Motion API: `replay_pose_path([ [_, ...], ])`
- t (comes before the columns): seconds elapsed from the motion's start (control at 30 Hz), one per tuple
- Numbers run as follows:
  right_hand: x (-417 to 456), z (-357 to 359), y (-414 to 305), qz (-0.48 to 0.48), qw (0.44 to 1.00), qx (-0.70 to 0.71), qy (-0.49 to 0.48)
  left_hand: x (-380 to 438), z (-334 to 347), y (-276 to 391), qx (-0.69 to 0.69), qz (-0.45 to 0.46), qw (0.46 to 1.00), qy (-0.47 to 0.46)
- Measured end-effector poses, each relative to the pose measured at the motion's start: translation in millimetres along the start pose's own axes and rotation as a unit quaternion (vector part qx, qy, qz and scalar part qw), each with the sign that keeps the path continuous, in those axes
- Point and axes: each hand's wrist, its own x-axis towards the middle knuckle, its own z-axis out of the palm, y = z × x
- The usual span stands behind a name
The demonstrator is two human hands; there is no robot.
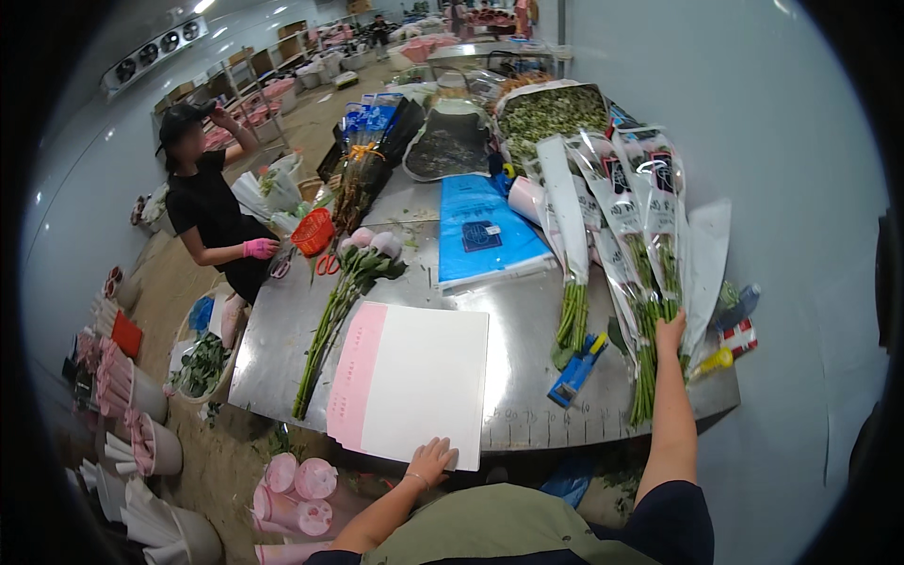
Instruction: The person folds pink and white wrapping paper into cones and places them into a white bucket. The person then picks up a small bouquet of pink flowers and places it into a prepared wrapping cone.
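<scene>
My left hand [431,460] rests with spread fingers on the near edge of a stack of white paper sheets [427,381], which has a pink printed strip along its left side. At the right of the metal table [522,367], my right hand [671,330] is closed around the green stems of a wrapped flower bunch [662,247]. More sleeved bunches lie against it. Left of them is another wrapped bunch [573,282], with a blue tape dispenser [579,371] below its stems. Loose pale pink flowers on long stems [339,311] lie left of the paper.
A blue plastic-wrapped pack [487,233] lies mid-table. Red-handled scissors [328,265] sit by a red basket [312,232]. A co-worker [212,191] stands at the left table edge. Pink wrapped rolls [304,487] stand on the floor, and a wall [791,212] rises at right.
</scene>
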Motion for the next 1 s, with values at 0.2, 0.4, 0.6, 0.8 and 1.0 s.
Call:
replay_pose_path([
  [0.2, 39.8, 12.5, -23.5, 0.014, 0.986, -0.13, -0.105, 14.6, 12.4, -7.6, 0.011, 0.027, 0.999, 0.029],
  [0.4, 75.5, 5.2, -25.3, 0.037, 0.958, -0.187, -0.215, 25.4, 6.9, -19.9, 0.007, 0.061, 0.998, -0.014],
  [0.6, 66.3, -37.7, -42.8, 0.042, 0.921, 0.229, -0.312, 30.6, -1.1, -11.0, 0.032, 0.101, 0.993, -0.059],
  [0.8, -66.7, -107.9, -56.2, -0.035, 0.912, 0.291, -0.287, 51.4, 13.0, -12.1, 0.073, 0.194, 0.977, -0.057],
  [1.0, -176.5, -125.7, -83.5, 0.16, 0.646, 0.464, -0.584, 60.6, 42.6, -12.2, 0.136, 0.242, 0.96, -0.038],
])
